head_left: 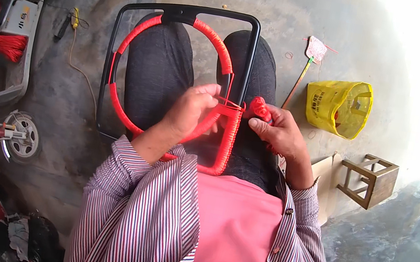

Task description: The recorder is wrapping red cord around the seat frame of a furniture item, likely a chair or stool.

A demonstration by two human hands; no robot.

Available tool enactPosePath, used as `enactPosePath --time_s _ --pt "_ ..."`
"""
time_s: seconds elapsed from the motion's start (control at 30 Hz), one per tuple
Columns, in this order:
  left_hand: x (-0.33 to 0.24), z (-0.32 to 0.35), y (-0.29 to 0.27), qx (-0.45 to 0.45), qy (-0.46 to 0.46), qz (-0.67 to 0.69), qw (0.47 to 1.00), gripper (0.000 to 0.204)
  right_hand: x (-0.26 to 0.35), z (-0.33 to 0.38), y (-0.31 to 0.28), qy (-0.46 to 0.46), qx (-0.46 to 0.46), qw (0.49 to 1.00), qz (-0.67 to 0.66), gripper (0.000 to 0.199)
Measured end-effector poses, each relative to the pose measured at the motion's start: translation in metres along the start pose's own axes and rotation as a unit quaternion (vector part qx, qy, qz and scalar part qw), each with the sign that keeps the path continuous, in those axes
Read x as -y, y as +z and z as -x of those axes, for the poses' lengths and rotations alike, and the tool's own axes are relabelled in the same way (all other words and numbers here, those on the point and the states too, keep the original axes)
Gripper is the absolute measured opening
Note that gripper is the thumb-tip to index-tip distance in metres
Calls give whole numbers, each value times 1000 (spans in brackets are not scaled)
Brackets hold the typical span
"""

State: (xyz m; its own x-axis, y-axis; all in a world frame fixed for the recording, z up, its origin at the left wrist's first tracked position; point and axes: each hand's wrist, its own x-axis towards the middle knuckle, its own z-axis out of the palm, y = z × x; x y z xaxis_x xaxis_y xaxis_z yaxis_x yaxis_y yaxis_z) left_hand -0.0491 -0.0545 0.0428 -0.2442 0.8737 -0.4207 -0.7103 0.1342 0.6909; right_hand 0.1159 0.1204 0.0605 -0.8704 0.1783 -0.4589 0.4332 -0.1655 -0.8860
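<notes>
— If we begin at the left, what do we find of the black frame (180, 13)?

— We find it resting across the person's knees (158, 60). Its left outer bar (107, 68) is bare along the part we can see, and its top bar (222, 13) is bare as well.

— And the inner ring (217, 42)?

— Much of it wears red winding. But there is one gap on its left side, another on its right side, and the top joint is black. The lowest part is partly hidden by the left arm, so there we cannot be sure.

— What does the left hand (189, 110) do?

— It is over the right part of the ring, and it seems to pinch the red strands (232, 103) with thumb and forefinger. These strands reach to the right outer bar (248, 76). Above them this bar is bare; below, the winding is close and even, down to the corner.

— And the right hand (282, 134)?

— Just beside this bar, thumb and fingers are closed around a bundle of red cord (259, 107).

— So how far is the work, in our opinion?

— We would call it partly done. The ring and the lower right bar are the most advanced. Whether the bare bars must also be covered, we cannot tell.
</notes>
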Motion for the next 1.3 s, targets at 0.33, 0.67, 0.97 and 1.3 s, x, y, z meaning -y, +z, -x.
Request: enactPosePath --time_s 0.33,0.67,0.97,1.3 --pt "0 4 2 -52 -27 -18 998 23 -18 15 -1 -91 -90 989 70 20" --pt "-16 4 -1 9 -69 90 994 23 -86 25 -104 -47 -278 914 -292 24" --pt "0 1 1 -7 -46 23 999 32 -17 -4 -65 -162 -276 906 -277 23" --pt "8 2 4 -155 168 -157 961 33 40 -48 33 -428 -288 730 448 38"
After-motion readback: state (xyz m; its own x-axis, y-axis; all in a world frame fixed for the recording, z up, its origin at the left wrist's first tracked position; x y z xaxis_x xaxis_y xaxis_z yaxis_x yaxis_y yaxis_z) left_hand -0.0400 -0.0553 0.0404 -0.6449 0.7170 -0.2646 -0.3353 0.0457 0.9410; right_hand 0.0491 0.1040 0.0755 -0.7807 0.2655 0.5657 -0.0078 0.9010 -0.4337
